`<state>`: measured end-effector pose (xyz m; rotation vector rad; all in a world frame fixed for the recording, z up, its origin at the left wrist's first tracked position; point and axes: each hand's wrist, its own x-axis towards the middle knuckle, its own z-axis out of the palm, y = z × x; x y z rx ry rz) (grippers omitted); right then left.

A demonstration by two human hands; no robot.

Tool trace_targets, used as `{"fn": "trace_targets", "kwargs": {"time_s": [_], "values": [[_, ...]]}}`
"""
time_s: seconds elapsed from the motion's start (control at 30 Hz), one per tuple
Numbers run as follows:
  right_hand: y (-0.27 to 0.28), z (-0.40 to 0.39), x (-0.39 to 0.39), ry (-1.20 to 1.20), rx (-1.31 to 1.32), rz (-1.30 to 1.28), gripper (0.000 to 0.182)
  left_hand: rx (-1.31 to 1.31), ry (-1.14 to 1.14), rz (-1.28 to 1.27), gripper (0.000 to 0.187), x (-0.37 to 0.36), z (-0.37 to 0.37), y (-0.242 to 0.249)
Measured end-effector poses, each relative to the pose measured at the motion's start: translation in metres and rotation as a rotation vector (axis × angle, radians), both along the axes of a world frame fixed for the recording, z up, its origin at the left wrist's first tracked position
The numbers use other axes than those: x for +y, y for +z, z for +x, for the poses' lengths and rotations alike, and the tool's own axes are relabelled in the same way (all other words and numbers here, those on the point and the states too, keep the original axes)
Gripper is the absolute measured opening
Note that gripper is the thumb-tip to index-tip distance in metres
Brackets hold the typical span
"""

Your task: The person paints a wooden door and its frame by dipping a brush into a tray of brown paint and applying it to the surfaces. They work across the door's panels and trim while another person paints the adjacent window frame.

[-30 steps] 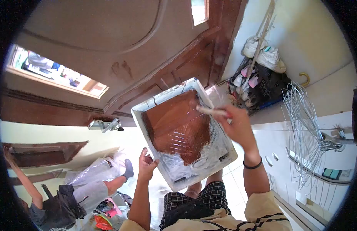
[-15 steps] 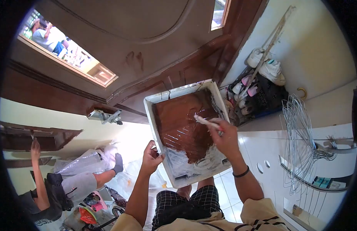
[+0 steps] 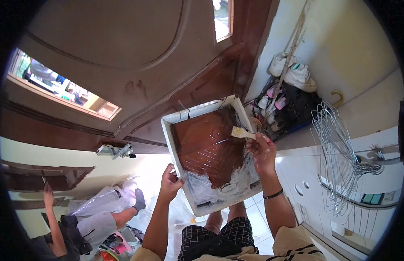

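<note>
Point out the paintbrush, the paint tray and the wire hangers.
paintbrush (image 3: 240, 132), head view, on the pale bristles above the brown paint.
paint tray (image 3: 209, 202), head view, on its white near rim.
wire hangers (image 3: 337, 143), head view, on the middle of the bundle.

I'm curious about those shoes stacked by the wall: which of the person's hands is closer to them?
Right. The right hand, holding a brush, is just below-left of the shoes; the left hand grips the paint tray's far edge.
</note>
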<state>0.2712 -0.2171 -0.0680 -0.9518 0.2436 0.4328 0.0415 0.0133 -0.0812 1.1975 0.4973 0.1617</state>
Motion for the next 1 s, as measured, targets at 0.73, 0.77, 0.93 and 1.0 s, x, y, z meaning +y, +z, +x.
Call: {"fn": "trace_targets", "kwargs": {"time_s": [0.73, 0.77, 0.93, 1.0], "values": [[-0.005, 0.085, 0.158, -0.325, -0.803, -0.405, 0.019, 0.164, 0.020, 0.025, 0.043, 0.006, -0.014, -0.021], [-0.007, 0.076, 0.164, -0.328, -0.895, -0.511, 0.022, 0.171, 0.025, 0.022, 0.043, 0.006, -0.018, -0.025], [-0.011, 0.030, 0.173, -0.052, -0.997, -0.466, 0.020, 0.188, 0.017, 0.013, 0.041, 0.008, -0.039, -0.041], [-0.018, 0.033, 0.173, 0.047, -0.858, -0.317, 0.019, 0.192, 0.021, 0.000, 0.041, 0.006, -0.041, -0.041]]}}
